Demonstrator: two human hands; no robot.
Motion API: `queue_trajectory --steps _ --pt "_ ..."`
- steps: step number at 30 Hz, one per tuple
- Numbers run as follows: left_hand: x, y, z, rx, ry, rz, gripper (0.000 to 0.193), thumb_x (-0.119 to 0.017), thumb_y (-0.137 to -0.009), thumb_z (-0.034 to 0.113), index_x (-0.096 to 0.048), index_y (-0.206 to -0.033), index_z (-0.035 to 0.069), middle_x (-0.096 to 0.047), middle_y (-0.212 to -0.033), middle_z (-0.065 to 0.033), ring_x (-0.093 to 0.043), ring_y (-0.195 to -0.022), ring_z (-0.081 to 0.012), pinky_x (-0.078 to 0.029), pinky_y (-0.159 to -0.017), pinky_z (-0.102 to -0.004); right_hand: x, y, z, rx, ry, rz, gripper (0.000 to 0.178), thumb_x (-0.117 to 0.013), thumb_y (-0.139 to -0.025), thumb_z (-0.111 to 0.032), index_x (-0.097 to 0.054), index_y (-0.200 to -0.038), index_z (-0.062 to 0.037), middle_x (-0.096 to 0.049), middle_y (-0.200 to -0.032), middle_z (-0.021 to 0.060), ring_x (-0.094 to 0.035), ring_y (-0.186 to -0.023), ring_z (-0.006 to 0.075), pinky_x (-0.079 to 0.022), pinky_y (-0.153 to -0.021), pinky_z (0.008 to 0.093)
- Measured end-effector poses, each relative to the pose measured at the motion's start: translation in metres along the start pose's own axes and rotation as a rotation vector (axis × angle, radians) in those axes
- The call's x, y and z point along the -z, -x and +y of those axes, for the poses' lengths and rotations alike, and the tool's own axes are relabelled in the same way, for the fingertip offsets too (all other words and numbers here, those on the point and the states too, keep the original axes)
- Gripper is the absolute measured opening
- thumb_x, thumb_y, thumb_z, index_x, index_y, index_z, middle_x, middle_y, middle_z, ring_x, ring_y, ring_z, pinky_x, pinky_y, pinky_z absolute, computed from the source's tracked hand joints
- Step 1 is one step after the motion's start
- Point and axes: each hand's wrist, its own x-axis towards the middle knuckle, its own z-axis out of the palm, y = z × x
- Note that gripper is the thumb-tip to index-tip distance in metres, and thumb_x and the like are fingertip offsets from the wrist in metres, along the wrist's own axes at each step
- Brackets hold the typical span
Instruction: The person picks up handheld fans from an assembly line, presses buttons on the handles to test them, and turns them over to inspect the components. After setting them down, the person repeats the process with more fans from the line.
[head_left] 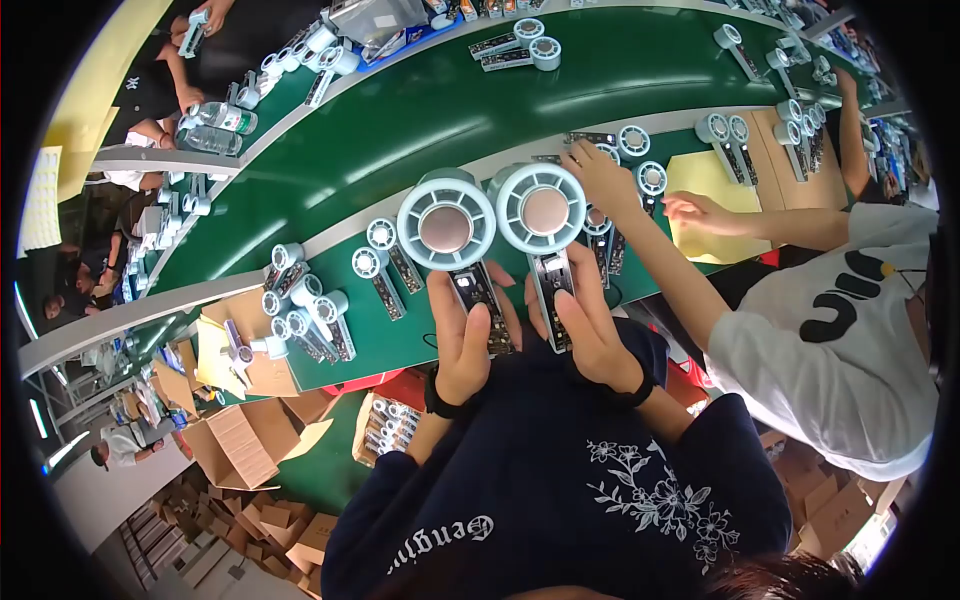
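Observation:
My left hand (pixel 462 345) grips a handheld fan (pixel 445 225) by its handle, its pale blue round head pointing away from me. A second handheld fan (pixel 541 207) of the same kind is held upright beside it in my right hand (pixel 598 345). Both handles are uncovered on the side facing me, so dark circuit boards show, and each thumb rests along its handle. The two heads stand side by side, close together, with round copper-coloured centres. Left of my left hand, a pair of similar fans (pixel 380 262) lies on the green table (pixel 345 345).
A co-worker's hand (pixel 598 180) reaches over fans just right of mine; the other hand (pixel 700 214) is by yellow paper (pixel 705 245). More fans (pixel 305 312) cluster at left. Beyond a rail runs a green conveyor belt (pixel 400 130). A box of fans (pixel 390 428) stands below the table.

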Motion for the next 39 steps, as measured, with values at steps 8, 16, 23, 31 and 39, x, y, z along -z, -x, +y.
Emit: queue_trajectory --steps 8,16,23,31,39 --pt "0.003 0.018 0.003 -0.063 0.094 -0.006 0.058 -0.044 -0.092 0.028 -0.015 -0.132 -0.001 -0.048 -0.103 -0.019 -0.054 -0.055 -0.0171 -0.043 -0.044 -0.0245 -0.012 0.009 0.003 0.06 -0.008 -0.058 0.049 -0.036 -0.095 -0.024 -0.02 -0.133 0.0001 -0.049 -0.094 0.0109 -0.044 -0.063 0.0107 -0.037 -0.06 0.0217" --pt "-0.001 0.025 0.013 -0.036 -0.019 0.007 0.052 -0.043 -0.093 0.023 -0.018 -0.13 -0.002 -0.048 -0.105 -0.0173 -0.055 -0.06 -0.0165 -0.045 -0.049 -0.0243 -0.014 0.014 0.006 0.042 -0.04 -0.045 0.048 -0.037 -0.095 -0.023 -0.022 -0.133 -0.0002 -0.049 -0.094 0.0109 -0.045 -0.063 0.0109 -0.038 -0.059 0.0217" --pt "-0.001 0.03 0.021 0.043 -0.062 0.003 0.047 -0.042 -0.094 0.02 -0.02 -0.129 -0.002 -0.049 -0.105 -0.0164 -0.055 -0.063 -0.0154 -0.045 -0.051 -0.0241 -0.012 0.014 0.004 0.011 -0.109 -0.044 0.047 -0.037 -0.095 -0.023 -0.022 -0.134 -0.0007 -0.05 -0.094 0.0107 -0.046 -0.062 0.0112 -0.038 -0.057 0.0222" --pt "-0.005 0.03 0.008 0.013 0.107 0.075 0.039 -0.04 -0.096 0.022 -0.025 -0.124 0.0 -0.05 -0.102 -0.0163 -0.052 -0.056 -0.0141 -0.043 -0.046 -0.0226 -0.007 0.01 0.005 0.017 -0.045 0.015 0.043 -0.039 -0.096 -0.027 -0.032 -0.129 0.0004 -0.053 -0.087 0.0084 -0.044 -0.056 0.0086 -0.035 -0.051 0.0198" --pt "-0.005 0.026 0.01 0.023 0.109 0.161 0.036 -0.042 -0.095 0.021 -0.028 -0.122 0.001 -0.051 -0.101 -0.0157 -0.05 -0.052 -0.0128 -0.041 -0.041 -0.022 -0.003 0.005 0.005 0.045 0.051 0.051 0.035 -0.047 -0.093 -0.015 -0.041 -0.123 0.0015 -0.056 -0.086 0.0047 -0.046 -0.064 0.0054 -0.036 -0.057 0.019"
